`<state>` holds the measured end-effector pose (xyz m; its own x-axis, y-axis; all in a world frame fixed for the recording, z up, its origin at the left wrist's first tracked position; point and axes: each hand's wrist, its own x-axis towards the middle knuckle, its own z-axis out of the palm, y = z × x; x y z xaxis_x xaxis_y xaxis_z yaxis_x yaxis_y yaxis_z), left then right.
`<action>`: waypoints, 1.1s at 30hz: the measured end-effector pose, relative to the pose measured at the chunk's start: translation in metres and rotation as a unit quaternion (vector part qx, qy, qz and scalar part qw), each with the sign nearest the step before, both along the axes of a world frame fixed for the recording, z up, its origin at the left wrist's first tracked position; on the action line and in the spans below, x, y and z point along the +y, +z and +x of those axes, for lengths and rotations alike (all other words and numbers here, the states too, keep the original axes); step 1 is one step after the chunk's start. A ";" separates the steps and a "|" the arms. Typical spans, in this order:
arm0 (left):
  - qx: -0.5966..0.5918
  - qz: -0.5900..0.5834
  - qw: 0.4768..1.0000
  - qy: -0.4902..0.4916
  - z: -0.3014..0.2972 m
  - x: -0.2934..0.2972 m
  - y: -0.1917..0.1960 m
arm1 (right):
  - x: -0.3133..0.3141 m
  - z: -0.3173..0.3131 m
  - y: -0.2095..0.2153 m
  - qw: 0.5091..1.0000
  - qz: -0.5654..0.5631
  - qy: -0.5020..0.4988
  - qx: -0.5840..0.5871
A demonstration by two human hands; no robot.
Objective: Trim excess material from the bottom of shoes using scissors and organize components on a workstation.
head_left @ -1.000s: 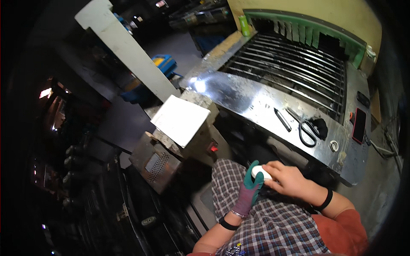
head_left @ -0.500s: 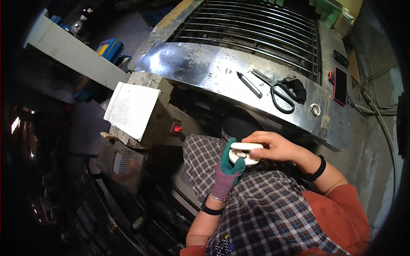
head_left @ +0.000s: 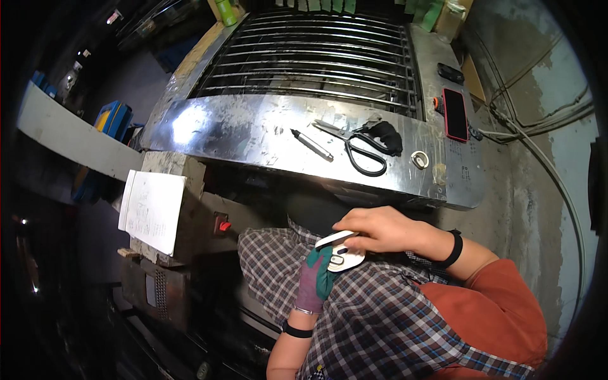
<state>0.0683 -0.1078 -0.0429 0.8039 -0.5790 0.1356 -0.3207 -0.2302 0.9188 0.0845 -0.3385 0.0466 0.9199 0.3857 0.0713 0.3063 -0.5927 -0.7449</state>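
Over my lap, a small white rounded case (head_left: 348, 261) lies in both my hands, with its lid raised and dark and silvery parts showing inside. My left hand (head_left: 315, 275), in a green and purple glove, is closed around its lower part. My bare right hand (head_left: 380, 229) grips the lid from above, its fingers over the far side and the thumb near the opening. A checked apron (head_left: 386, 316) covers my lap beneath the case.
On the metal bench edge lie a pen (head_left: 311, 145), black-handled scissors (head_left: 366, 157), a black cloth (head_left: 384, 137), a tape roll (head_left: 419, 159) and a red-edged phone (head_left: 455, 114). Metal bars (head_left: 310, 54) span behind. An open notebook (head_left: 152, 211) rests left, near a red switch (head_left: 224, 226).
The view has shifted, so the bench appears further left. The case has turned and tilted in my hands, still gripped by both.
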 end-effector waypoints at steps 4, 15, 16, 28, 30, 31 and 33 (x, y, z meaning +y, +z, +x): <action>-0.097 0.040 0.993 0.055 0.002 0.003 -0.012 | -0.055 -0.003 -0.002 0.962 -0.047 -0.252 -0.092; 0.117 -0.169 0.954 0.220 0.007 -0.018 0.026 | -0.118 -0.003 -0.018 0.858 -0.290 -0.411 -0.101; 0.113 -0.182 0.951 0.223 0.007 -0.020 0.030 | -0.118 -0.003 -0.021 0.859 -0.295 -0.400 -0.123; 0.235 -0.321 0.892 0.216 0.000 -0.017 0.025 | 0.039 0.001 0.012 0.963 -0.139 -0.040 -0.227; 0.235 -0.339 0.883 0.223 -0.001 -0.015 0.025 | 0.037 0.009 0.013 0.956 -0.150 0.004 -0.254; 0.237 -0.355 0.876 0.225 -0.001 -0.013 0.024 | 0.035 0.012 0.013 0.946 -0.161 0.043 -0.280; 0.228 -0.343 0.883 0.225 -0.001 -0.011 0.025 | 0.032 0.015 0.013 0.941 -0.171 0.071 -0.284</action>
